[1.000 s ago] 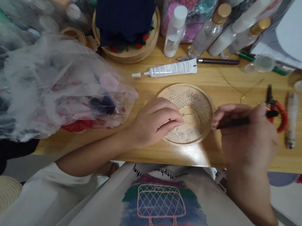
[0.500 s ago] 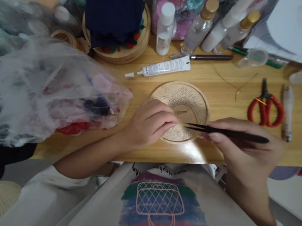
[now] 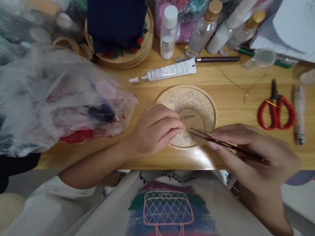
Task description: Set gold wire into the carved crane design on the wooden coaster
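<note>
A round wooden plate with a dark line drawing lies in front of me. My left hand rests over its left edge, thumb and fingers pinched together; whatever is between the fingertips is too small to name. My right hand grips a pair of dark tweezers above the plate's right edge. The tweezers' tips stand apart, pointing left, close to the left fingertips.
Beyond the plate lie a glue tube and a dark-handled knife, with bottles behind. Red-handled pliers and a gold wire are at the right. A clear plastic bag crowds the left; dark blue cloth tops a round wooden piece.
The tweezers have turned in my right hand, their rear end swinging lower, and their tips now show spread apart. My left hand keeps its pinch over the plate.
</note>
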The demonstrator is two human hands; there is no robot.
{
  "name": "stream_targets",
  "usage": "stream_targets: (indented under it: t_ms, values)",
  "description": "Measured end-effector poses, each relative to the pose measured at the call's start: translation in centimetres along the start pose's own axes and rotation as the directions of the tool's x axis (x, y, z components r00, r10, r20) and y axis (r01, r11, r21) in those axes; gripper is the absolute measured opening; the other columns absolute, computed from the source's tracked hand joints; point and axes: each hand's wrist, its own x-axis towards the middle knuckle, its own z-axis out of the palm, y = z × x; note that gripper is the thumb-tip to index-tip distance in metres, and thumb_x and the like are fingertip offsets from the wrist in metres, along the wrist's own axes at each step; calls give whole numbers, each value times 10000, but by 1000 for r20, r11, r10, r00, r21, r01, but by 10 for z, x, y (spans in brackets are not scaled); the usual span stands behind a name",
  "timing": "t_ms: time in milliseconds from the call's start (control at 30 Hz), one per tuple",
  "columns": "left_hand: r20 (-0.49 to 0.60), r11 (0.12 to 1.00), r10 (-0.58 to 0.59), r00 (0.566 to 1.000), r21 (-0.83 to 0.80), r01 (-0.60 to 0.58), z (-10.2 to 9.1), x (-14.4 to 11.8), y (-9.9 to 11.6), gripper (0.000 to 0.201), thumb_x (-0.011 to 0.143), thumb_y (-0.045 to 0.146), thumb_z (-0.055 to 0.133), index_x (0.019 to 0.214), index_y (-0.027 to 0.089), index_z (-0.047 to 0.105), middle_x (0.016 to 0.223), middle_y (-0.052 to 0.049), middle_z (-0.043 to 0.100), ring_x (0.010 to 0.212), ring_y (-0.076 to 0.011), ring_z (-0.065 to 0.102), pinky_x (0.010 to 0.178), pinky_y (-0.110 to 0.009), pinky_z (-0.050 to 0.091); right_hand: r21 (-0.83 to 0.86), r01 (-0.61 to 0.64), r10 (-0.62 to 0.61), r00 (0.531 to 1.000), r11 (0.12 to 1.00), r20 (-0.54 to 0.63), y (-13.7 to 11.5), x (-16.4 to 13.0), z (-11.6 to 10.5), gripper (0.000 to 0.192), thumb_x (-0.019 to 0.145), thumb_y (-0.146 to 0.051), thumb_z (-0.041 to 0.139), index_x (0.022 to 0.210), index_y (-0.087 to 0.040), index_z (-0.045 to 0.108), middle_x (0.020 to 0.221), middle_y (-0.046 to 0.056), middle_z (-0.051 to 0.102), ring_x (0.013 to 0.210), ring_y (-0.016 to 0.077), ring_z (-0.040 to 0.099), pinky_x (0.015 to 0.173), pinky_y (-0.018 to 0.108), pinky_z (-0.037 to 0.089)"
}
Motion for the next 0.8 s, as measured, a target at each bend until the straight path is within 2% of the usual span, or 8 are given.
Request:
stream_targets:
  t_ms: [200, 367, 600, 800]
  values:
    - [17, 1000, -11, 1000, 1, 11, 0, -1, 0, 38, 916, 156, 610, 919, 193, 603, 872, -16, 704, 800, -125, 638, 753, -285, 518, -60, 38, -38, 999, 997, -7, 1, 1, 0, 322, 765, -95, 763, 968, -344, 735, 838, -17, 747, 757, 191, 698, 695, 349, 556]
    - [17, 1000, -28, 999, 3, 28, -1, -1, 1, 34, 921, 162, 606, 914, 195, 604, 871, -9, 701, 811, -120, 640, 757, -274, 516, -103, 92, -88, 995, 990, 39, 4, 3, -3, 307, 782, -104, 752, 973, -343, 723, 839, -20, 744, 746, 180, 694, 673, 333, 554]
    - [8, 1000, -27, 1000, 6, 27, 0, -1, 1, 34, 924, 163, 600, 908, 192, 604, 868, -10, 700, 807, -119, 642, 745, -271, 520, -103, 49, -44, 998, 994, 44, 0, 3, -2, 321, 792, -96, 733, 988, -351, 738, 840, -19, 744, 752, 177, 701, 690, 333, 556]
    - [20, 999, -28, 999, 19, 27, -1, 0, 1, 35, 932, 177, 591, 907, 200, 598, 865, -6, 706, 807, -121, 647, 750, -277, 522, -92, 81, -76, 996, 993, 51, 3, 5, -3, 314, 783, -106, 744, 974, -355, 743, 824, -16, 744, 737, 182, 700, 669, 337, 555]
